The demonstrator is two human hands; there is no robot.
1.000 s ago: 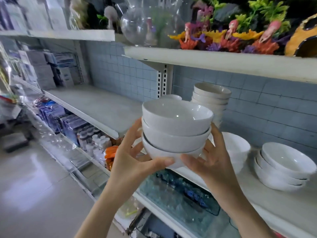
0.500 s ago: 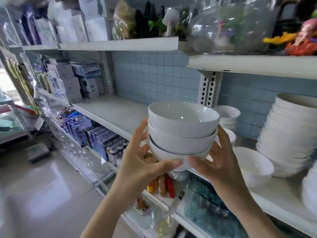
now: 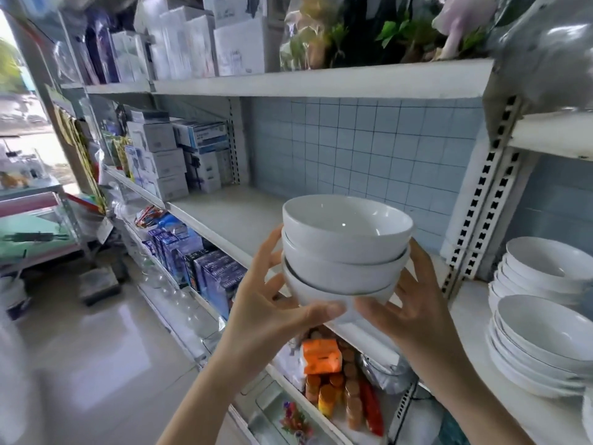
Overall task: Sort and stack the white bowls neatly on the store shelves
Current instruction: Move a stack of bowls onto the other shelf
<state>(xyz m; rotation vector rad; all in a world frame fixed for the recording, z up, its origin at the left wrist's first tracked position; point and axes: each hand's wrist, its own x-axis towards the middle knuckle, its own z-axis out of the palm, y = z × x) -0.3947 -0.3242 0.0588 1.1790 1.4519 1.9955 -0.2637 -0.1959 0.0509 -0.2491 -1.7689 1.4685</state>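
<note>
Just in front of the middle shelf (image 3: pixel 231 220), a stack of three white bowls (image 3: pixel 345 252) is held in the air and rests on nothing. The left hand (image 3: pixel 272 303) cups the lowest bowl from its side, with the fingers (image 3: pixel 272 252) spread wide and curled against the wall of the bowl and the thumb pressed on the near side. The right hand (image 3: pixel 414 309) does the same from the other side, and the two thumbs almost meet at the front. Only the lowest bowl is really gripped (the two upper ones simply sit nested inside it), and this, I think, is the main risk: if the stack tilts while it goes toward the shelf, the upper bowls can slide out and fall. Directly below are an orange packet (image 3: pixel 321 354) and small bottles (image 3: pixel 330 387) on a lower shelf, so a fallen bowl would hit them. A second risk is the shelf edge, because the foot of the lowest bowl could knock against it if the stack comes in too low. To the right, past the slotted post (image 3: pixel 481 200), two other bowl stacks (image 3: pixel 545 271) stand on the neighbouring shelf, one behind the other. The bare part of the middle shelf seems the probable place, and the fingers beneath must slip out without dragging the stack.
</note>
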